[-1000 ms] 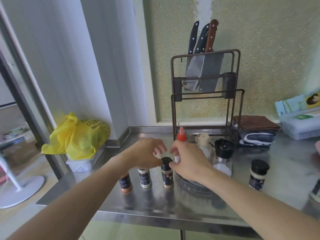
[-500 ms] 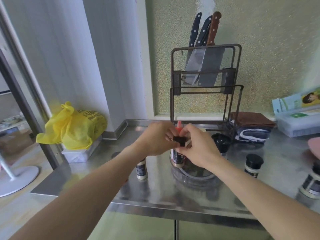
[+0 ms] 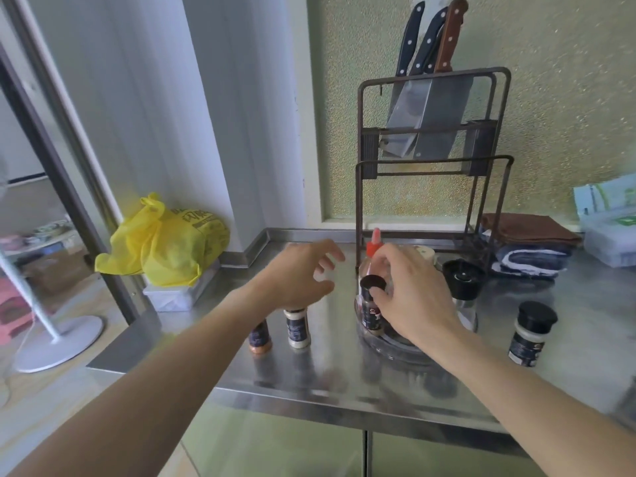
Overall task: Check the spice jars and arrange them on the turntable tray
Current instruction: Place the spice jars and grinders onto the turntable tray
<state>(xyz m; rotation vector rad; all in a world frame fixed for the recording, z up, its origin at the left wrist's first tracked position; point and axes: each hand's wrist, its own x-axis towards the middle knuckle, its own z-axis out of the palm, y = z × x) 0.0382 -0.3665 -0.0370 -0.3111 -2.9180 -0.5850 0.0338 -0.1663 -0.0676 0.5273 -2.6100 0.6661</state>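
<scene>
A home kitchen: a knife rack (image 3: 432, 139) holds cleavers above a steel counter (image 3: 327, 376), spice jars (image 3: 297, 327) just before it.

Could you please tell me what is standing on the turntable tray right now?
On the turntable tray: a black-capped spice jar, a red-capped bottle and a black-topped grinder. The right hand hides anything else.

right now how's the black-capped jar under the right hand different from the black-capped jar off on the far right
The dark-labelled black-capped spice jar stands on the clear round turntable tray; the pale-filled black-capped spice jar stands on the bare steel counter. The right hand has its fingers at the first jar's cap; nothing touches the second. The second looks wider. Both stand upright, capped.
</scene>
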